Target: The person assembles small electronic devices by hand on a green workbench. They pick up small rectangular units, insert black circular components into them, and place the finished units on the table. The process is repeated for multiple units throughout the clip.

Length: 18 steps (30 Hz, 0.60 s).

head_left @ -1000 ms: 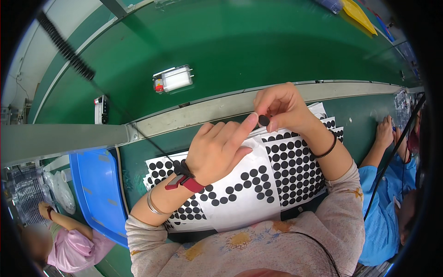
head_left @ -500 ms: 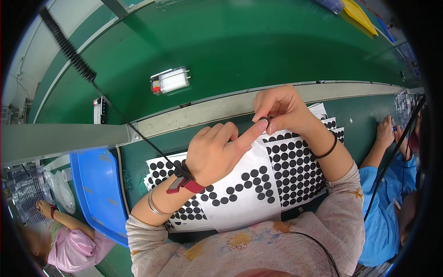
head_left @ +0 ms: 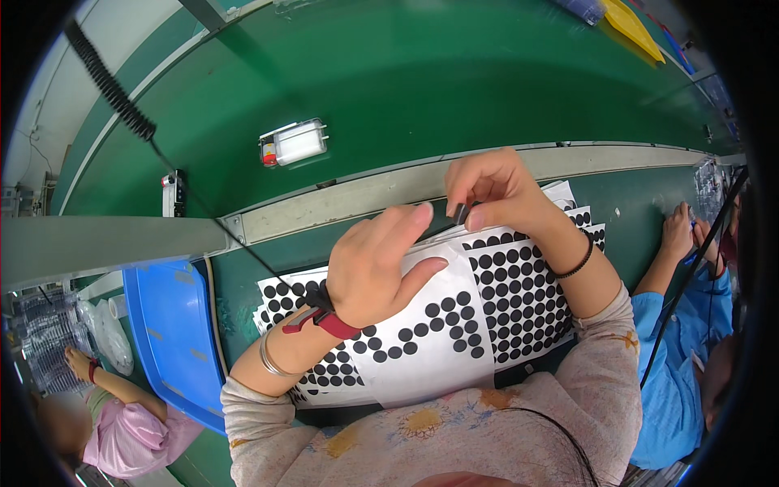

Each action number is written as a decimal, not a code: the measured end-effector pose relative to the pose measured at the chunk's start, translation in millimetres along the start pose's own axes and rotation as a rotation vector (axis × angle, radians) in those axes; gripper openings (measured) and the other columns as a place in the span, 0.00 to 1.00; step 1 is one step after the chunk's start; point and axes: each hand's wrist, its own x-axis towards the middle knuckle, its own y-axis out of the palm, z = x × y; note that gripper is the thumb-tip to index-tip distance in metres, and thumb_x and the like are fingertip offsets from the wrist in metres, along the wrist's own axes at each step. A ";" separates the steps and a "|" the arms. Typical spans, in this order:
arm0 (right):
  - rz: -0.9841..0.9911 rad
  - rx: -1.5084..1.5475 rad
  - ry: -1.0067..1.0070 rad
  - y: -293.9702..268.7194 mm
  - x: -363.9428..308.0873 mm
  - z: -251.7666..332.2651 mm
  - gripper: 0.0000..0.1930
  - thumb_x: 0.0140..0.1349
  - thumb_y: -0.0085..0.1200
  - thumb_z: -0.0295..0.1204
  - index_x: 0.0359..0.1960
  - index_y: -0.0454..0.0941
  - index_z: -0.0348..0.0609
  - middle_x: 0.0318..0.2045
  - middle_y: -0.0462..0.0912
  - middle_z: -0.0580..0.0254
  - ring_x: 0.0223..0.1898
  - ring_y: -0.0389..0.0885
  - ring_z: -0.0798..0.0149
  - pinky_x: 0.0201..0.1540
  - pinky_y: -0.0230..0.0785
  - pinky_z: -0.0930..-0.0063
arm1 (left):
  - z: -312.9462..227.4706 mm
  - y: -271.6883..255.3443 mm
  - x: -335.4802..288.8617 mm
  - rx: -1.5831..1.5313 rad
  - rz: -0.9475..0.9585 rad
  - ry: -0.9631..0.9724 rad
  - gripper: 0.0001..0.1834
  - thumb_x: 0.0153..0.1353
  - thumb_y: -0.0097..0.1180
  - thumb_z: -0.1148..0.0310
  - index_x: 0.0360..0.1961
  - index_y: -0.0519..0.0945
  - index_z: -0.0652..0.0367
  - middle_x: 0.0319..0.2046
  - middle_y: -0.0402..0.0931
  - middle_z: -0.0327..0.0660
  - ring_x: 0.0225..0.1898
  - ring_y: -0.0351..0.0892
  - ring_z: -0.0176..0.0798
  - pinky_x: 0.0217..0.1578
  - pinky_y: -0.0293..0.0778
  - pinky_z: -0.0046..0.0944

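Note:
Between the thumb and index finger of my right hand (head_left: 497, 193) is a small black round piece (head_left: 461, 214), tilted on edge. My left hand (head_left: 375, 264) is open just to its left, thumb spread away from the fingers, palm down, apart from the piece. Both hands hover over a white backing sheet (head_left: 434, 377) that carries only some black round stickers. Fuller sheets of black round stickers (head_left: 523, 300) lie under it to the right, and more sticker sheets (head_left: 280, 302) show on the left, partly hidden by my forearm.
A grey metal rail (head_left: 365, 189) runs beyond my hands, with a green belt (head_left: 454, 89) behind it. On the belt lies a clear case with a white block (head_left: 300, 143). A blue tray (head_left: 174, 341) stands at left. Co-workers' hands (head_left: 677, 231) are at right and left. A coiled cable (head_left: 109, 81) hangs at left.
My left index finger has come off the black piece, and the left hand has opened and drawn back left. My right hand still pinches the piece. The clear case has shifted slightly left.

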 end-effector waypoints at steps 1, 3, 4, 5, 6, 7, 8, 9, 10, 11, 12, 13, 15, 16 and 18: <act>-0.004 0.008 -0.006 -0.1 0.4 -1.4 0.10 0.47 0.59 0.15 0.33 0.78 0.34 0.30 0.80 0.60 0.31 0.78 0.73 0.33 0.71 0.82 | -0.5 -0.2 0.5 -0.005 -0.026 0.028 0.46 0.47 0.65 0.70 0.64 0.51 0.53 0.36 0.75 0.47 0.19 0.66 0.35 0.20 0.63 0.32; -0.017 0.013 -0.010 -0.2 0.8 -2.2 0.10 0.46 0.59 0.14 0.33 0.78 0.34 0.30 0.80 0.60 0.31 0.77 0.73 0.31 0.72 0.83 | -1.4 -0.2 1.7 -0.023 -0.084 0.079 0.47 0.48 0.64 0.70 0.65 0.49 0.52 0.36 0.75 0.48 0.20 0.66 0.35 0.20 0.62 0.30; -0.026 0.011 -0.007 -1.1 0.8 -1.9 0.10 0.46 0.59 0.14 0.33 0.78 0.33 0.30 0.80 0.60 0.30 0.77 0.73 0.29 0.72 0.84 | -1.4 0.0 1.8 -0.034 -0.117 0.104 0.46 0.48 0.64 0.70 0.65 0.49 0.52 0.37 0.75 0.49 0.20 0.66 0.35 0.21 0.62 0.30; -0.034 0.008 -0.004 -2.1 0.7 -1.6 0.11 0.46 0.59 0.14 0.33 0.78 0.33 0.30 0.80 0.60 0.30 0.77 0.74 0.28 0.72 0.85 | 0.1 1.3 1.2 -0.054 -0.155 0.125 0.45 0.48 0.64 0.70 0.64 0.51 0.53 0.37 0.75 0.49 0.20 0.66 0.35 0.21 0.62 0.30; -0.034 0.005 -0.009 -3.2 0.8 -1.9 0.11 0.45 0.59 0.14 0.33 0.78 0.32 0.30 0.80 0.59 0.29 0.77 0.74 0.27 0.72 0.85 | -0.5 0.5 1.2 -0.054 -0.151 0.116 0.43 0.48 0.64 0.69 0.63 0.53 0.54 0.37 0.75 0.49 0.21 0.67 0.36 0.22 0.62 0.30; -0.036 0.000 -0.017 -3.3 1.1 -2.6 0.11 0.45 0.59 0.14 0.33 0.78 0.32 0.30 0.80 0.58 0.29 0.78 0.74 0.26 0.72 0.86 | -1.0 -1.5 0.9 -0.056 -0.145 0.110 0.41 0.49 0.64 0.69 0.62 0.55 0.55 0.37 0.74 0.48 0.22 0.67 0.37 0.22 0.63 0.30; -0.038 -0.006 -0.025 -3.1 1.2 -3.4 0.11 0.45 0.59 0.13 0.33 0.78 0.32 0.31 0.81 0.57 0.28 0.78 0.74 0.25 0.72 0.86 | -4.6 -7.1 1.2 -0.039 -0.096 0.074 0.39 0.49 0.63 0.69 0.60 0.58 0.56 0.37 0.74 0.48 0.23 0.68 0.38 0.23 0.64 0.32; -0.037 -0.004 -0.036 -2.6 1.2 -4.5 0.11 0.45 0.59 0.13 0.33 0.78 0.31 0.31 0.81 0.56 0.28 0.78 0.73 0.25 0.72 0.86 | -5.2 -8.6 1.6 0.009 -0.024 0.052 0.36 0.49 0.63 0.68 0.59 0.60 0.58 0.36 0.74 0.47 0.23 0.69 0.39 0.23 0.64 0.33; -0.031 -0.001 -0.044 -3.1 1.4 -6.0 0.11 0.45 0.59 0.13 0.32 0.78 0.31 0.31 0.81 0.55 0.28 0.78 0.73 0.26 0.72 0.85 | -5.9 -9.4 1.8 0.061 0.047 0.029 0.34 0.49 0.62 0.68 0.57 0.62 0.59 0.35 0.74 0.46 0.24 0.70 0.40 0.24 0.65 0.34; -0.026 0.003 -0.052 -3.4 1.8 -6.8 0.11 0.45 0.60 0.13 0.32 0.78 0.31 0.32 0.81 0.54 0.29 0.79 0.72 0.26 0.73 0.85 | -4.4 -6.6 3.0 0.144 0.140 0.020 0.33 0.49 0.62 0.68 0.56 0.64 0.59 0.34 0.74 0.46 0.25 0.71 0.41 0.25 0.66 0.36; -0.025 -0.006 -0.055 -3.6 2.6 -6.6 0.10 0.45 0.60 0.14 0.32 0.78 0.31 0.32 0.81 0.53 0.29 0.79 0.72 0.27 0.73 0.84 | -3.4 -3.7 3.2 0.226 0.234 0.010 0.31 0.49 0.61 0.68 0.54 0.66 0.60 0.33 0.74 0.45 0.27 0.71 0.43 0.26 0.66 0.37; -0.027 -0.016 -0.058 -3.9 2.7 -6.0 0.10 0.45 0.60 0.14 0.32 0.78 0.31 0.33 0.81 0.52 0.30 0.79 0.72 0.28 0.73 0.83 | -3.2 -0.7 1.2 0.230 0.234 -0.019 0.31 0.48 0.60 0.67 0.54 0.66 0.60 0.30 0.73 0.44 0.28 0.72 0.46 0.28 0.68 0.41; -0.024 -0.023 -0.038 -4.6 2.1 -4.7 0.10 0.45 0.60 0.14 0.32 0.78 0.31 0.33 0.82 0.51 0.31 0.80 0.71 0.31 0.73 0.82 | -6.1 -3.2 3.8 0.235 0.260 -0.038 0.31 0.47 0.60 0.68 0.54 0.66 0.59 0.31 0.73 0.44 0.28 0.72 0.45 0.29 0.68 0.40; -0.019 -0.020 -0.015 -5.5 1.1 -3.9 0.10 0.46 0.60 0.14 0.32 0.78 0.31 0.33 0.82 0.51 0.31 0.80 0.71 0.32 0.73 0.81 | -7.0 -4.0 4.8 0.238 0.273 -0.048 0.31 0.47 0.60 0.68 0.54 0.66 0.59 0.31 0.73 0.44 0.28 0.72 0.45 0.29 0.68 0.40; -0.025 -0.012 0.003 -5.2 0.8 -2.5 0.10 0.46 0.60 0.14 0.32 0.78 0.31 0.33 0.82 0.52 0.31 0.80 0.71 0.33 0.73 0.81 | -5.5 -2.5 4.1 0.224 0.258 -0.044 0.31 0.47 0.61 0.67 0.55 0.66 0.59 0.33 0.73 0.45 0.28 0.72 0.45 0.29 0.68 0.39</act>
